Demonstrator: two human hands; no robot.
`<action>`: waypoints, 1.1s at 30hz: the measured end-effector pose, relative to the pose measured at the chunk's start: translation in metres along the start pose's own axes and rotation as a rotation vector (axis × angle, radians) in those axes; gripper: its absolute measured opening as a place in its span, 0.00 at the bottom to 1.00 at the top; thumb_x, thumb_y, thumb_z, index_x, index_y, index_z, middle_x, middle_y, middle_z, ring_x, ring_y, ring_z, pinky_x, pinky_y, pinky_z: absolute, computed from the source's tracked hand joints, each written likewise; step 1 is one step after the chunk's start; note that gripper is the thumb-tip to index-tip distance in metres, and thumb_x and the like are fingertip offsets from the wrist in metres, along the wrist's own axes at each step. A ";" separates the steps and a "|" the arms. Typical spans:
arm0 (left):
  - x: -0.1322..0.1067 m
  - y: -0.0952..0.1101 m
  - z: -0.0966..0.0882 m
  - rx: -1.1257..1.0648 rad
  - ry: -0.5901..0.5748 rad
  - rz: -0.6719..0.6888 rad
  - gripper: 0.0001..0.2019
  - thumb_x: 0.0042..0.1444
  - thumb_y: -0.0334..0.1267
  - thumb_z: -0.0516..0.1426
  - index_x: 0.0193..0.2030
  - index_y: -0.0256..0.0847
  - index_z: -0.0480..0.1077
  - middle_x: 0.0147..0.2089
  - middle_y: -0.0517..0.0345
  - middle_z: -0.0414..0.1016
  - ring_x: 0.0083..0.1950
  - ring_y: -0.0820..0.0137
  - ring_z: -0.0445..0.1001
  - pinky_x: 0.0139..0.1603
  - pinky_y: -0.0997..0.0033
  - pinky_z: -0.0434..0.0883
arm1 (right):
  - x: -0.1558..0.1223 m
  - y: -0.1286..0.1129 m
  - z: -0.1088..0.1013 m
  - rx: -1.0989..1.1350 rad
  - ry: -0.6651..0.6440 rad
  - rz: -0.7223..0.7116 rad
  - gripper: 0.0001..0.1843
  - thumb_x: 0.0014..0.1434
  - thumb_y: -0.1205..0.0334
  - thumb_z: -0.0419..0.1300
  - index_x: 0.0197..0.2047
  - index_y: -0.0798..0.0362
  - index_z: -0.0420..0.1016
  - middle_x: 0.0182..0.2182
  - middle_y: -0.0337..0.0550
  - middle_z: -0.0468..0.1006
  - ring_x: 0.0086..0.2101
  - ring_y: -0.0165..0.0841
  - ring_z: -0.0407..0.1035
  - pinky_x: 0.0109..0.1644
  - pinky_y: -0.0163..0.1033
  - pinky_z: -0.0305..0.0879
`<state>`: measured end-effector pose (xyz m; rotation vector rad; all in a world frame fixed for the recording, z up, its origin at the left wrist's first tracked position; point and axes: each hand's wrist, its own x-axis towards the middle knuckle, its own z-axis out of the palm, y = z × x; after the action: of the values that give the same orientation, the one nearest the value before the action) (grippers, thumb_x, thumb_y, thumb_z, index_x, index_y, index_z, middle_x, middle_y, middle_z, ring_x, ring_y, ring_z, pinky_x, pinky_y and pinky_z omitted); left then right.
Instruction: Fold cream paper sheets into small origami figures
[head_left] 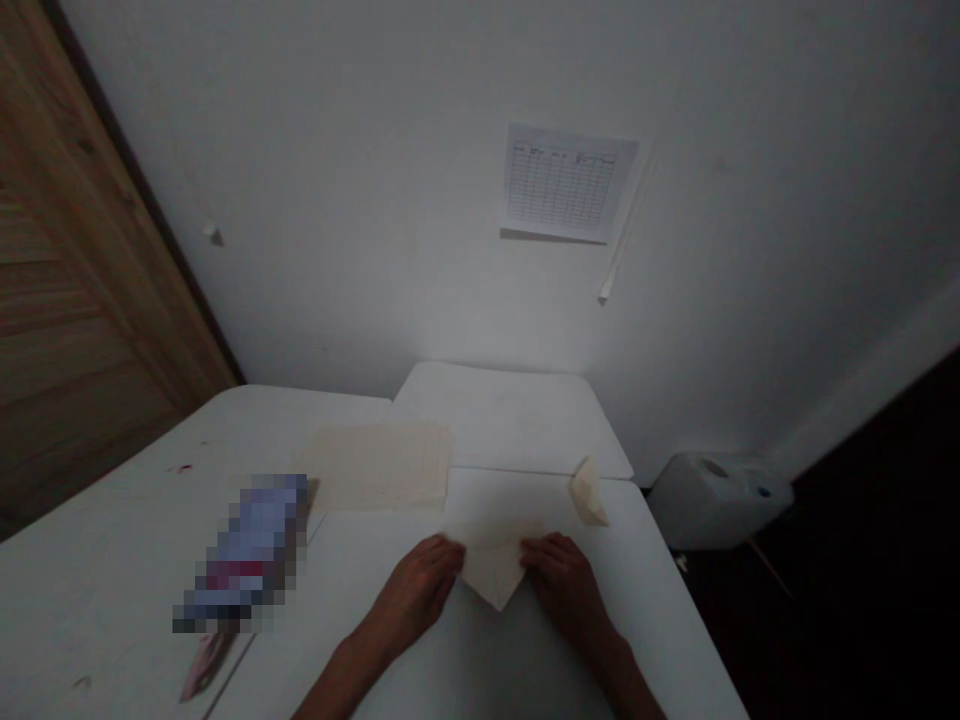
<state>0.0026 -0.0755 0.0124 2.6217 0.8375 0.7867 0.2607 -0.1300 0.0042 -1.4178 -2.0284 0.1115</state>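
A pale cream sheet of paper (496, 572), folded so that a pointed end faces me, lies on the white table (480, 660). My left hand (431, 580) grips its left edge with fingers pressed together. On the opposite edge, my right hand (559, 580) pinches the paper the same way. Beyond my right hand rests a small folded paper piece (589, 492) in the same cream colour. Further left on the table lie flat cream paper sheets (382, 467) with faint lines.
A blurred-out blue item (251, 545) sits on the left, with a pinkish strip (204, 662) below it. A printed chart (566, 183) hangs on the wall. Beside the table's right edge stands a white plastic jug (716, 500). A wooden door (82, 220) is at far left.
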 end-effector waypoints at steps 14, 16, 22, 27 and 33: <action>-0.016 -0.004 0.012 0.329 -0.135 0.098 0.21 0.58 0.20 0.49 0.56 0.40 0.68 0.59 0.50 0.71 0.57 0.57 0.70 0.56 0.50 0.70 | -0.005 -0.026 -0.007 -0.142 -0.083 0.050 0.14 0.63 0.69 0.53 0.46 0.50 0.77 0.49 0.44 0.77 0.49 0.40 0.68 0.56 0.49 0.63; -0.018 -0.001 0.015 0.376 -0.152 0.121 0.22 0.57 0.19 0.49 0.56 0.39 0.68 0.59 0.48 0.71 0.57 0.56 0.70 0.57 0.50 0.69 | -0.003 -0.033 0.004 -0.124 -0.085 0.007 0.14 0.63 0.69 0.53 0.49 0.50 0.75 0.50 0.44 0.76 0.51 0.39 0.67 0.58 0.47 0.63; -0.022 0.009 0.017 0.323 -0.141 0.136 0.26 0.56 0.19 0.48 0.59 0.40 0.65 0.61 0.49 0.68 0.61 0.60 0.67 0.59 0.55 0.69 | -0.002 -0.042 0.020 -0.073 -0.119 -0.105 0.20 0.61 0.73 0.54 0.54 0.50 0.72 0.54 0.44 0.74 0.55 0.37 0.65 0.59 0.43 0.64; -0.022 0.004 0.019 0.260 -0.172 0.092 0.31 0.52 0.16 0.47 0.61 0.43 0.65 0.62 0.55 0.67 0.62 0.61 0.66 0.60 0.56 0.69 | -0.005 -0.039 0.017 -0.048 -0.137 -0.082 0.21 0.62 0.72 0.52 0.57 0.50 0.71 0.56 0.44 0.72 0.57 0.37 0.63 0.61 0.45 0.63; -0.023 0.004 0.004 0.142 -0.125 0.072 0.20 0.63 0.25 0.48 0.57 0.43 0.69 0.57 0.55 0.73 0.58 0.62 0.69 0.58 0.58 0.71 | -0.005 -0.037 0.009 -0.021 -0.145 -0.011 0.20 0.63 0.68 0.51 0.57 0.52 0.70 0.57 0.45 0.71 0.59 0.37 0.61 0.62 0.46 0.61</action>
<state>-0.0090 -0.0932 0.0016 2.8068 0.7947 0.5932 0.2267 -0.1464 0.0101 -1.4478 -2.1601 0.1937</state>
